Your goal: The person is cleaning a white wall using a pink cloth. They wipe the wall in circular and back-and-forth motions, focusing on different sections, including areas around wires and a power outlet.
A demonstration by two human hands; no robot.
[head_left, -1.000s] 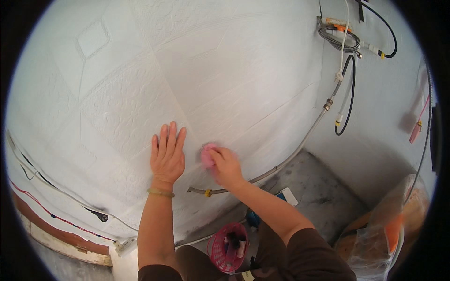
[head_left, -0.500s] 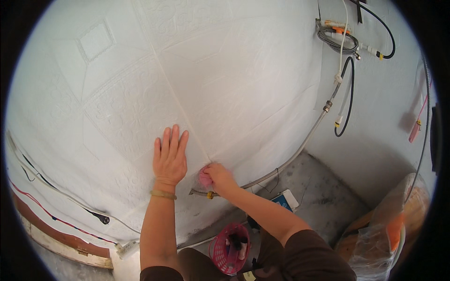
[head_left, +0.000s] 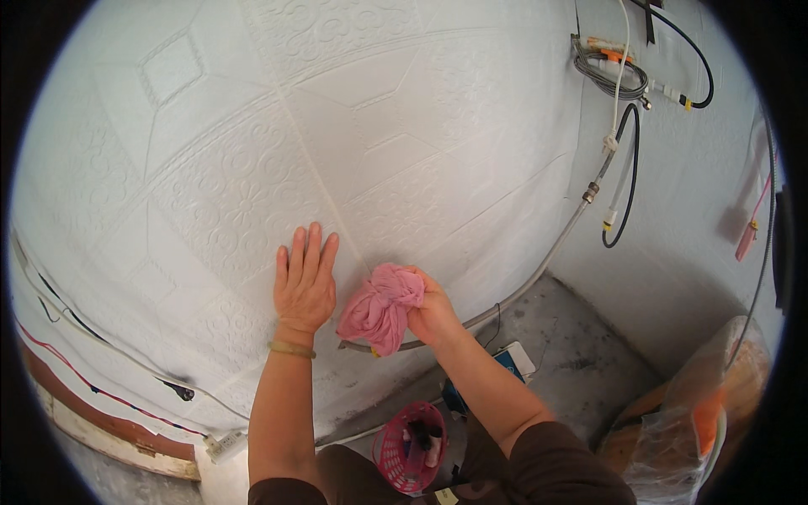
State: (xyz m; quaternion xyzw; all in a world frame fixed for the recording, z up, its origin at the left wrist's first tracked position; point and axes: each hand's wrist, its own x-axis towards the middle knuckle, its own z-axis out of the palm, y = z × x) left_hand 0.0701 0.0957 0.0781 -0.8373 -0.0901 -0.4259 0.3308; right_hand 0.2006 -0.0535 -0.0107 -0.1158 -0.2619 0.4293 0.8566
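Gripping a crumpled pink cloth point(head_left: 380, 310) by its right side, the right hand point(head_left: 433, 311) has its fingers closed on the fabric, which bunches in loose folds toward the lower edge of a white embossed wall point(head_left: 252, 185). Whether the cloth touches the wall cannot be told. Just left of it, the left hand point(head_left: 305, 286) lies flat on the wall, fingers extended upward, grasping nothing; a yellowish bracelet point(head_left: 292, 349) circles that wrist. Behind the cloth and the right hand runs a grey hose point(head_left: 547, 261), curving up along the wall's right edge to a metal joint. Below, between the forearms, a pink slotted basket point(head_left: 385, 454) holds dark and pale small items. Near the edge of the grey floor point(head_left: 581, 370) beside the wall, a white-and-blue flat object point(head_left: 518, 360) lies by the right forearm. At the floor's right edge stands a bulky item wrapped in clear plastic point(head_left: 673, 421). Along the wall's lower left edge, a black plug point(head_left: 179, 390) hangs above a white socket strip point(head_left: 225, 446).
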